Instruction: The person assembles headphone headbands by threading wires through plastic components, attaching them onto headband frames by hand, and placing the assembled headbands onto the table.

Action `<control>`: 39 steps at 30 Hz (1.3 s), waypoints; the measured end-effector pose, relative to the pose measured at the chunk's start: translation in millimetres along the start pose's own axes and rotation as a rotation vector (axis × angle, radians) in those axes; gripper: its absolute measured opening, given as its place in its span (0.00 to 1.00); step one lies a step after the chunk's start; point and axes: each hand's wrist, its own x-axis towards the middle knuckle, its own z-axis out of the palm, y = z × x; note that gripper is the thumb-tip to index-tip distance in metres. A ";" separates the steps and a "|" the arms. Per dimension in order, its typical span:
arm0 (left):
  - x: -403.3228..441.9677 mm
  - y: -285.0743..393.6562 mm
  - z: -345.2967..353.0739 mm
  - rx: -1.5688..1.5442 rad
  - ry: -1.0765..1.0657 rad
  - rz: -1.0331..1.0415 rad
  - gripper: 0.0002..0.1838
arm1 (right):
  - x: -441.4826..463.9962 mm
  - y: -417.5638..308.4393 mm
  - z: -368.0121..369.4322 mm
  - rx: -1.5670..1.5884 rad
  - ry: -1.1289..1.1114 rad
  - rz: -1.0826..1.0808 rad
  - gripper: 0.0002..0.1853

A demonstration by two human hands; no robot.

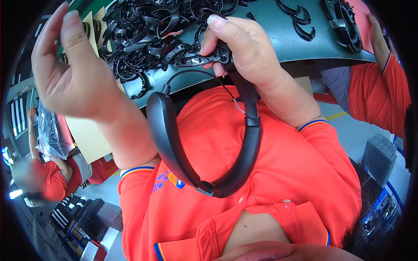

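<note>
A black headband (165,135) hangs in a U shape in front of my red shirt. My right hand (250,50) grips one end of it, at a black hinge part (200,59) between thumb and fingers. A thin cable arches from the headband's other end toward that hand. My left hand (76,74) is raised at the left, slightly blurred, with thumb and fingers apart and nothing visible in it. Behind both hands lies a pile of black curved parts (139,32).
The green table (261,21) bears loose curved parts (302,21) and more black headbands (342,26) at the right. Cardboard (89,137) and a plastic bag (50,130) are at the left. People in red shirts are at both sides.
</note>
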 end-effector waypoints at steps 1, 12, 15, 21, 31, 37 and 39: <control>2.6 5.6 -4.0 0.000 0.003 -0.003 0.11 | 0.8 -0.7 2.3 -0.026 0.004 0.013 0.24; -24.9 -7.0 3.4 -0.210 -0.926 -0.412 0.09 | -3.3 7.9 2.9 -0.090 -0.078 -0.072 0.20; -40.7 3.7 12.7 -0.237 -0.787 -0.379 0.08 | -8.8 12.2 0.7 -0.053 -0.084 -0.028 0.18; -56.9 18.5 25.7 -0.175 -0.699 -0.360 0.10 | -21.8 8.8 -6.6 0.019 -0.021 0.025 0.14; -61.3 17.2 27.7 -0.276 -0.728 -0.428 0.13 | -26.3 8.7 -2.1 0.031 -0.017 0.057 0.12; -63.1 14.2 35.6 -0.272 -0.849 -0.357 0.16 | -28.0 11.3 -2.6 0.010 0.025 0.034 0.13; -64.7 12.5 36.7 -0.352 -0.826 -0.449 0.17 | -28.9 13.4 -4.2 -0.005 0.028 0.026 0.13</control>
